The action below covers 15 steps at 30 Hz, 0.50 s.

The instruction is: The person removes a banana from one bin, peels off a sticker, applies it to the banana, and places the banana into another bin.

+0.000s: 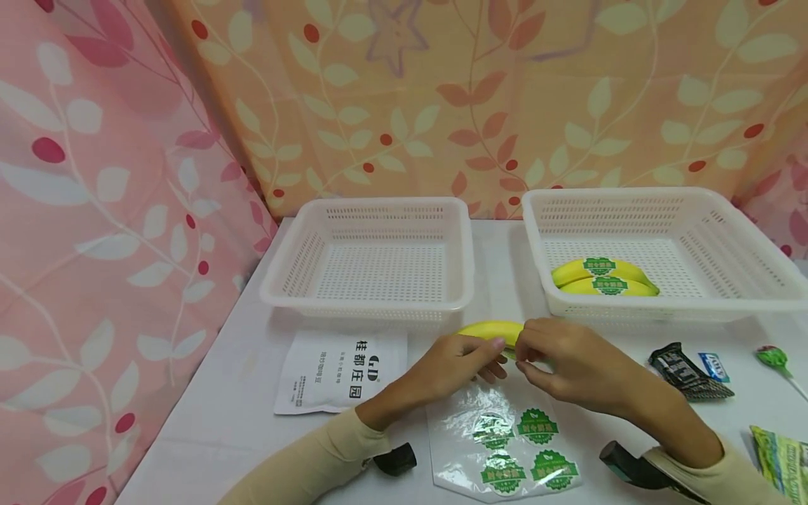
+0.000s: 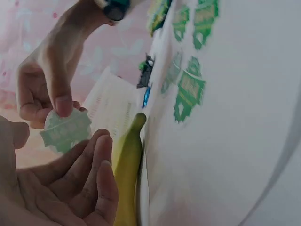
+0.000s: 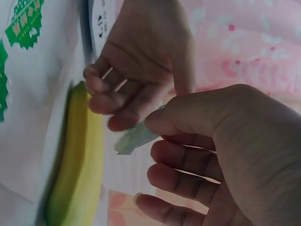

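A green and white sticker is pinched between the thumb and fingers of my right hand, held up off the table. Close beside it, the left hand has its palm turned toward the sticker and its fingers loosely bent, with nothing gripped. Just beyond both hands a yellow banana lies on the table, partly covered by them in the head view. Below the hands is a clear, glossy sticker sheet bearing several round green stickers.
Two white plastic baskets stand behind: the left basket and the right basket, which holds two stickered bananas. A white pouch lies at left. To the right are a black wrapper, blue packet, lollipop and green-yellow packet.
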### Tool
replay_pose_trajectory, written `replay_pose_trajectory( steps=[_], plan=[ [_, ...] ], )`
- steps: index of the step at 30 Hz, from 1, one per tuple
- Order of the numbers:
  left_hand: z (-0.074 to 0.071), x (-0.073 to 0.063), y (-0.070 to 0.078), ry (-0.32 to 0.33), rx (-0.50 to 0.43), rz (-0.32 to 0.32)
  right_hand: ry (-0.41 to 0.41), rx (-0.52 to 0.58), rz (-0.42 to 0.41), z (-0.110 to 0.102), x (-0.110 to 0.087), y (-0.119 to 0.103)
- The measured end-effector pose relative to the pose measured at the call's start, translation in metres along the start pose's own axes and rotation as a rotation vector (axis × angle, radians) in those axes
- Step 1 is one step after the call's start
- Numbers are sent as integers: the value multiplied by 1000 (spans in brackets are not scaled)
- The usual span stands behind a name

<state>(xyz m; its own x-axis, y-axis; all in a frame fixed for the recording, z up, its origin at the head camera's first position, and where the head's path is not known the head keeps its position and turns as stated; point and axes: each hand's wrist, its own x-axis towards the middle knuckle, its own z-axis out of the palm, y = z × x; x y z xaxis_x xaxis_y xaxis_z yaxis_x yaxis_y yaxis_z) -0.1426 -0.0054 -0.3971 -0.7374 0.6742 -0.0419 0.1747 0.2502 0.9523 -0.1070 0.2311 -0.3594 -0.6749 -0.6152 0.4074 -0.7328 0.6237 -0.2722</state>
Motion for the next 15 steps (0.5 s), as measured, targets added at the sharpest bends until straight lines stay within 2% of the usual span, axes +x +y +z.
replay_pose_trajectory(
  steps=[3,6,8,12,15],
  plan=[
    [-1,1,-1,29,-84,-61,6,0,-52,7,1,-3],
    [-3,2,-3,87,-67,-68,-25,30,-32,8,2,-5],
    [-4,2,-4,130,-10,-44,-41,45,45,8,2,-5],
    [-4,3,-7,188,88,42,-40,94,263,4,3,-2],
    [-4,4,-7,204,128,97,-28,149,339,6,4,4]
  ],
)
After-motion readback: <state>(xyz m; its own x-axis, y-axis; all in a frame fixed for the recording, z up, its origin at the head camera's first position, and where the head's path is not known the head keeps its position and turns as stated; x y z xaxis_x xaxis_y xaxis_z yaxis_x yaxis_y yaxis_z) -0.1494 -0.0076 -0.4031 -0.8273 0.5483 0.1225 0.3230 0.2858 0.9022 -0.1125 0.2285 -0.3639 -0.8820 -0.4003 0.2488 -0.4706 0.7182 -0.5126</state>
